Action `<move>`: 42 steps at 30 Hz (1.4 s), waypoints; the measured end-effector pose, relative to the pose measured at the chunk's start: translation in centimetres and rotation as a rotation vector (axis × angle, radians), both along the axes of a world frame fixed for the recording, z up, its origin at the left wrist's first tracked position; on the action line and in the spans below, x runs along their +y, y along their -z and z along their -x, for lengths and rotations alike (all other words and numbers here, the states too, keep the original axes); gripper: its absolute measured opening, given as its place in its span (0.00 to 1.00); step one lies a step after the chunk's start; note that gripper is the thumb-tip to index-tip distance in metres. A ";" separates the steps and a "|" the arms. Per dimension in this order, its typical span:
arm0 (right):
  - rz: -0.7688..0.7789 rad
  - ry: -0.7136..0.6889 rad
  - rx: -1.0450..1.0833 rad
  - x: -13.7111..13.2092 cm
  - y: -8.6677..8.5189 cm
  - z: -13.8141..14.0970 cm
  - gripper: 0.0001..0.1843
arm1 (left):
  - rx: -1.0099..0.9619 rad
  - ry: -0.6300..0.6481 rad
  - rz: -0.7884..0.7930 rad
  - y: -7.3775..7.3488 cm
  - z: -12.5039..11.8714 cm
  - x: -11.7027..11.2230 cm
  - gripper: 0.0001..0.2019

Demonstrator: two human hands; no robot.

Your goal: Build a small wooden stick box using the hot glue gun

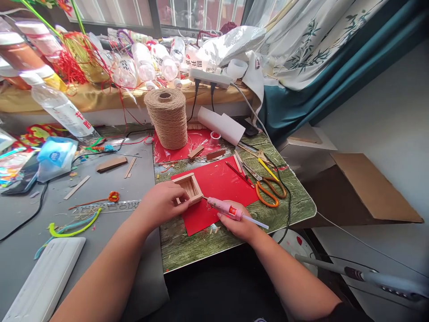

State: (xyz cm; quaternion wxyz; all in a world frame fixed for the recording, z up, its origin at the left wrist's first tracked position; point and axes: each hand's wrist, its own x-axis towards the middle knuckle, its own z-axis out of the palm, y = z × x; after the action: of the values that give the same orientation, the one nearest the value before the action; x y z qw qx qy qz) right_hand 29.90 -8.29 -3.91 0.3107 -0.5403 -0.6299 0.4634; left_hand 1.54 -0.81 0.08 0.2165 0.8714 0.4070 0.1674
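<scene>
A small open box of wooden sticks rests on a red paper sheet in the middle of the table. My left hand is closed on the box's near left side. My right hand grips a pink hot glue gun with a clear glue stick poking out of its back end. The gun's nozzle points left and touches the box's near right corner.
A big spool of jute twine stands behind the red sheet. Orange-handled scissors, pencils and loose wooden sticks lie to the right and behind. A power strip, bottles and red string crowd the windowsill. A white keyboard is at the lower left.
</scene>
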 end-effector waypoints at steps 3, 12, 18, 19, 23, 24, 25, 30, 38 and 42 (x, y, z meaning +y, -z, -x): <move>-0.039 -0.023 0.008 0.1 0.0 0.0 0.16 | 0.003 0.006 -0.004 0.1 0.0 0.1 0.08; -0.026 -0.020 0.024 -0.2 0.5 -0.6 0.18 | 0.008 0.016 -0.020 -0.5 -0.4 -0.1 0.14; 0.015 -0.039 0.126 -0.2 1.0 -0.9 0.21 | -0.011 0.009 -0.024 -0.2 -0.4 -0.1 0.14; 0.039 -0.039 0.155 -0.2 1.2 -1.0 0.22 | -0.013 0.010 -0.030 -0.2 -0.4 -0.1 0.14; 0.143 0.007 0.269 -0.4 2.0 -1.1 0.27 | -0.006 0.026 -0.073 0.1 -0.4 -0.1 0.14; 0.165 0.019 0.294 -0.4 2.1 -1.1 0.27 | -0.003 0.028 -0.087 0.2 -0.5 0.0 0.14; 0.190 0.031 0.323 -0.5 2.2 -1.1 0.28 | 0.002 0.030 -0.099 0.3 -0.5 0.0 0.15; 0.279 0.176 0.500 -0.2 1.8 -0.4 0.22 | 0.049 0.032 -0.176 0.6 -0.8 0.0 0.16; 0.174 0.220 0.557 1.4 1.4 3.0 0.20 | 0.082 0.014 -0.217 0.9 -1.0 -0.3 0.08; 0.155 0.171 0.562 1.5 1.9 3.4 0.20 | 0.084 0.016 -0.206 0.9 -1.0 -0.3 0.07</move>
State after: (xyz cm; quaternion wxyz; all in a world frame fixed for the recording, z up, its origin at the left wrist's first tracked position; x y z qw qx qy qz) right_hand 26.50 -6.75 -5.77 0.4685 -0.4641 -0.4345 0.6135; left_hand 2.54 -1.15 -0.83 0.1099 0.8985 0.3894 0.1701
